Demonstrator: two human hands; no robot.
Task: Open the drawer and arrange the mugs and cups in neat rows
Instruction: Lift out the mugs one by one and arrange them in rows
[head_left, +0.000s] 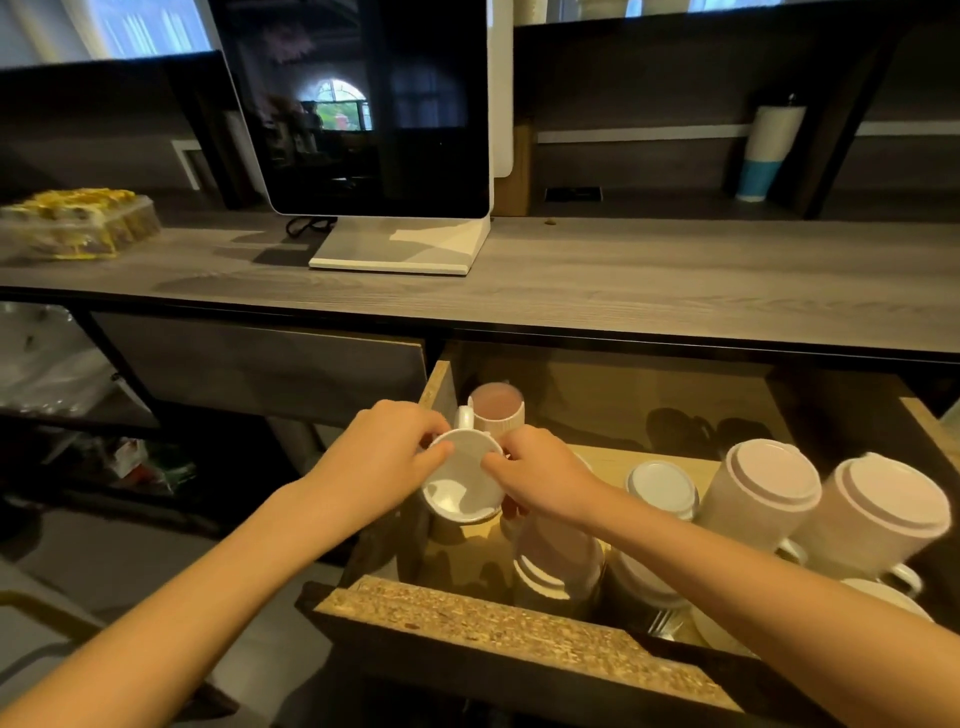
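The drawer (488, 613) under the counter stands pulled out, its chipboard front edge nearest me. Both hands hold one small white cup (461, 486) above the drawer's left side: my left hand (384, 452) grips its left rim, my right hand (540, 473) its right rim. Just behind the cup an upright ribbed pinkish mug (497, 410) stands at the drawer's back left. Two large pinkish mugs (769, 488) (883, 509) sit upside down on the right. A smaller upturned white cup (662, 488) sits between them and my right hand. More cups lie under my right forearm, partly hidden.
A grey wooden counter (623, 291) runs above the drawer, carrying a white-framed screen on a stand (374, 130) and a packet of yellow-wrapped goods (78, 223) at left. A white-and-blue tumbler (769, 156) stands on the back shelf. Open shelving with plastic bags is at lower left.
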